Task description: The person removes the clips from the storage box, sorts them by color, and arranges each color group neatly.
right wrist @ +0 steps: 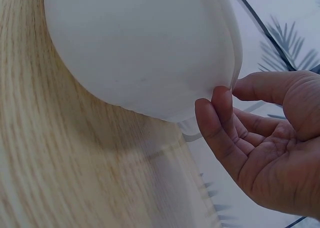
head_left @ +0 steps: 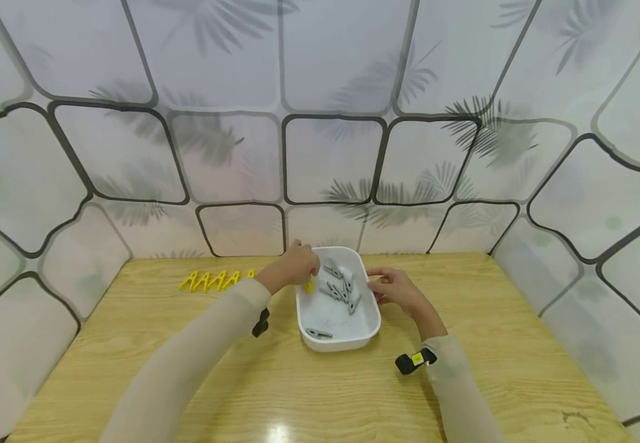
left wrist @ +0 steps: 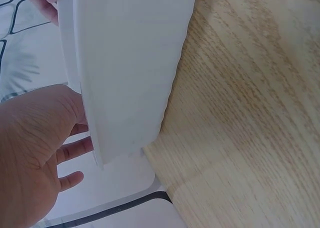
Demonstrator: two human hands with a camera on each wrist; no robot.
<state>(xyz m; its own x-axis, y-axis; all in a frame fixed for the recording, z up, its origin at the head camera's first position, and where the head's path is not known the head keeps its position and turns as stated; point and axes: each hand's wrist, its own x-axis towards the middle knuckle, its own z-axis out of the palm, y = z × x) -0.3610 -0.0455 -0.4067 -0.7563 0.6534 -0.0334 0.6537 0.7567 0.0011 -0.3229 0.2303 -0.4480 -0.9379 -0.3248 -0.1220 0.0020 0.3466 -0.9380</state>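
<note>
Clip (head_left: 310, 286), yellow plastic, half-hidden, at ten o'clock in our white rectangular plastic tray (head_left: 339, 346), likely light, stiff, best pinched mid-body; whether left hand (head_left: 292, 266) grips it we can't tell; right hand (head_left: 399, 289) pinches the tray's rim.

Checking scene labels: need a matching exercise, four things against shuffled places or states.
1. Row of yellow A-shaped clips
2. Slim grey clips
3. Left hand
4. Right hand

A. Fingers at the right rim of the white rounded-rectangle tray
B. Lying inside the tray
C. Over the tray's left rim, one yellow clip showing just below
D. On the light wood-grain table, left of the tray

Pairs: 1-D, 2-B, 3-C, 4-A
</note>
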